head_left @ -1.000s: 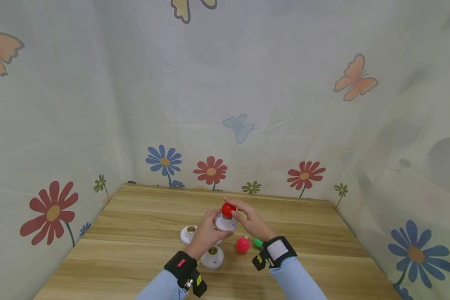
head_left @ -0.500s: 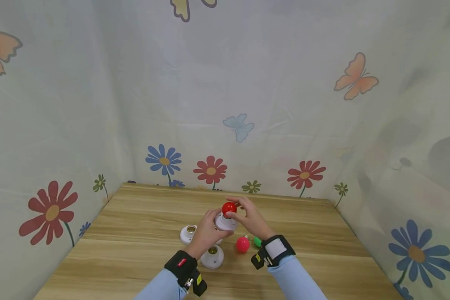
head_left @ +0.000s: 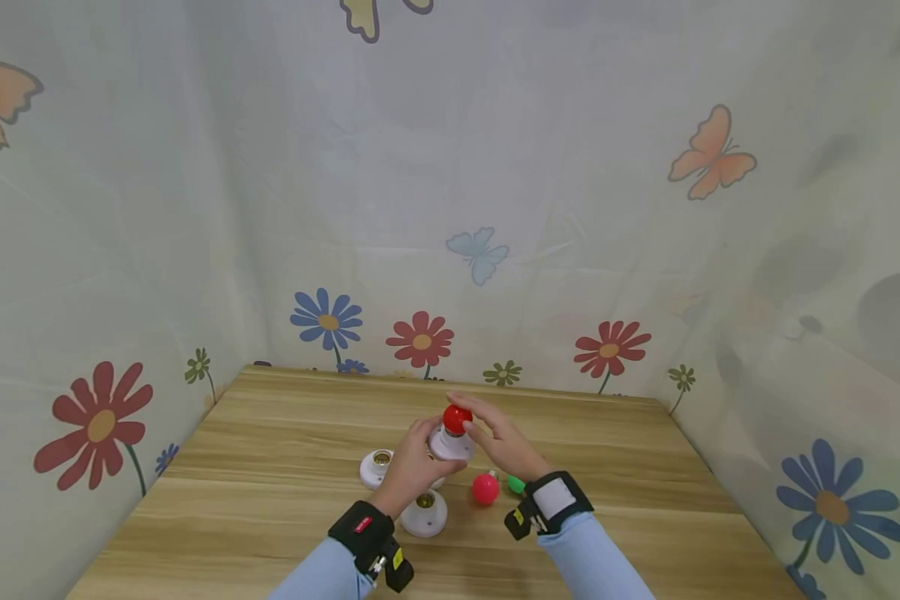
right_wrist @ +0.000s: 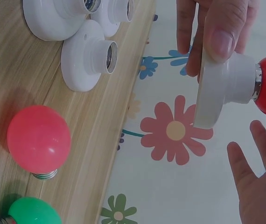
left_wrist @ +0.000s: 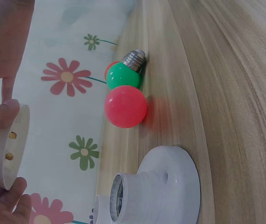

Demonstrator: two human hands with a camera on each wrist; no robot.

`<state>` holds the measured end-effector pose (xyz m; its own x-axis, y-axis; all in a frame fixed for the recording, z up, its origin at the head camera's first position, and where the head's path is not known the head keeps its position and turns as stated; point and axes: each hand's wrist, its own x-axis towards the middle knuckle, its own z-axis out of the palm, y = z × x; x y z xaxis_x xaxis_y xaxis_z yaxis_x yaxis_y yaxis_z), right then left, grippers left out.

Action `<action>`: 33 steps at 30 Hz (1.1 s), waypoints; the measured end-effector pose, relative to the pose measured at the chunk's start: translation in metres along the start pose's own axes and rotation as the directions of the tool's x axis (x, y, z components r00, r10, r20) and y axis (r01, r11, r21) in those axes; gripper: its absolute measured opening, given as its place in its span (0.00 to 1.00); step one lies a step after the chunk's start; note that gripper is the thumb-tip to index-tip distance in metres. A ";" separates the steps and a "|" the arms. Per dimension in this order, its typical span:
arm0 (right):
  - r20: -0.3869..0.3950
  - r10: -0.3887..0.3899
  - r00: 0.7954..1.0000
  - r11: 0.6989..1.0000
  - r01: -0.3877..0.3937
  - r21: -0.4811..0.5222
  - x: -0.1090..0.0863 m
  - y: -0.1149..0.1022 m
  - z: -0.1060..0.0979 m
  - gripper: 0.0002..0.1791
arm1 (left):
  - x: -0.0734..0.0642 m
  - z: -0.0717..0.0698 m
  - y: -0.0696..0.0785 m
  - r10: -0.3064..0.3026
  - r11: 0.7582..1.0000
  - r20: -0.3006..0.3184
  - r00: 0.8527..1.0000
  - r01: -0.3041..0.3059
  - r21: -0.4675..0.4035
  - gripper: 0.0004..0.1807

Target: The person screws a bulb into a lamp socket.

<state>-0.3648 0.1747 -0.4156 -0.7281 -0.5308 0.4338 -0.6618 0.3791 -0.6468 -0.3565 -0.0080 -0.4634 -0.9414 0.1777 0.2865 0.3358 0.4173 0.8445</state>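
Observation:
Above the table, my left hand [head_left: 412, 471] grips a white lamp socket [head_left: 450, 446] by its round base, thumb on one side and fingers on the other. A red bulb [head_left: 456, 419] sits in the mouth of this socket, with a strip of its metal thread showing in the right wrist view. My right hand [head_left: 506, 442] holds the red bulb between thumb and fingers. In the right wrist view, two fingers of that hand [right_wrist: 263, 186] stand away from the bulb, and its grip lies outside the frame. The left wrist view shows the underside of the held socket [left_wrist: 11, 144] with brass contacts.
Several white sockets [head_left: 423, 515] stand on the wooden table [head_left: 307, 533], one partly behind my left hand. Right of them lie a pinkish-red bulb [head_left: 485, 489] and a green bulb [head_left: 515, 484]. Behind the green one, an orange-red thing [left_wrist: 108, 70] peeks out. A flowered curtain [head_left: 540, 317] surrounds the table.
My right hand's fingers shifted round the red bulb half a second ago, then came back over its top. The left hand and the socket have barely moved.

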 end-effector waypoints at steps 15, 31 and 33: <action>-0.009 0.063 0.998 0.998 -0.063 0.015 0.000 -0.003 0.002 0.26 | -0.001 0.001 -0.002 0.001 1.000 -0.003 1.000 -0.001 0.012 0.42; -0.076 0.033 0.997 0.999 -0.033 -0.010 0.003 -0.002 0.002 0.27 | -0.001 0.002 -0.001 0.007 1.000 -0.008 1.000 -0.006 0.021 0.43; -0.048 -0.010 0.999 1.000 0.010 0.002 0.002 -0.003 0.001 0.27 | 0.000 0.002 -0.001 0.004 1.000 -0.004 1.000 -0.004 0.013 0.43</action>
<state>-0.3643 0.1719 -0.4133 -0.7293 -0.4977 0.4695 -0.6685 0.3722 -0.6438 -0.3567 -0.0072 -0.4654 -0.9402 0.1756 0.2920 0.3400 0.4283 0.8372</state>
